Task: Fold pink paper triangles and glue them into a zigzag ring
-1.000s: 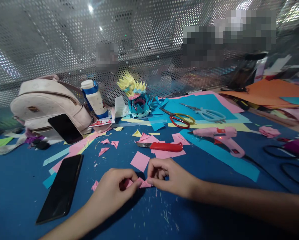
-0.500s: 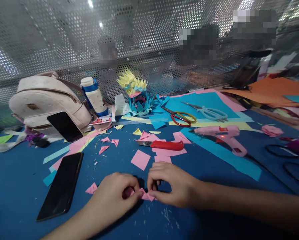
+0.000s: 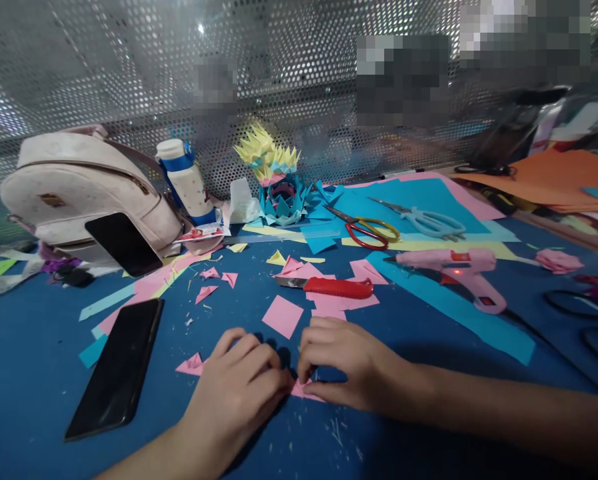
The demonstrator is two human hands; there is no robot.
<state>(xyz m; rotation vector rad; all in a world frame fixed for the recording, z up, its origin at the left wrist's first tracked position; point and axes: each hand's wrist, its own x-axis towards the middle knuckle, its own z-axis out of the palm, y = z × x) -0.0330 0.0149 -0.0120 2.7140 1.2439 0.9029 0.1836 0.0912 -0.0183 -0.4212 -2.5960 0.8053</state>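
Observation:
Between my two hands, low on the blue table, lies a small folded piece of pink paper (image 3: 303, 388). My left hand (image 3: 243, 390) has its fingers bent and pressed together over the paper's left end, which they hide. With thumb and index finger my right hand (image 3: 341, 363) pinches the right side of it. Just left of my left hand is a folded pink triangle (image 3: 193, 364). Beyond my hands lie a flat pink square (image 3: 283, 317) and a red-handled knife (image 3: 337, 287) on more pink paper pieces.
A pink glue gun (image 3: 453, 267) with its cord lies to the right, near red-and-yellow scissors (image 3: 366, 230) and light-blue scissors (image 3: 429, 220). On the left are a black phone (image 3: 116, 370) and a backpack (image 3: 89, 190). A paper figure (image 3: 283, 200) stands at the back.
My left hand has rolled over, its back now turned up and its fingers covering the paper's left end. My right hand still pinches the other side. The view has shifted slightly.

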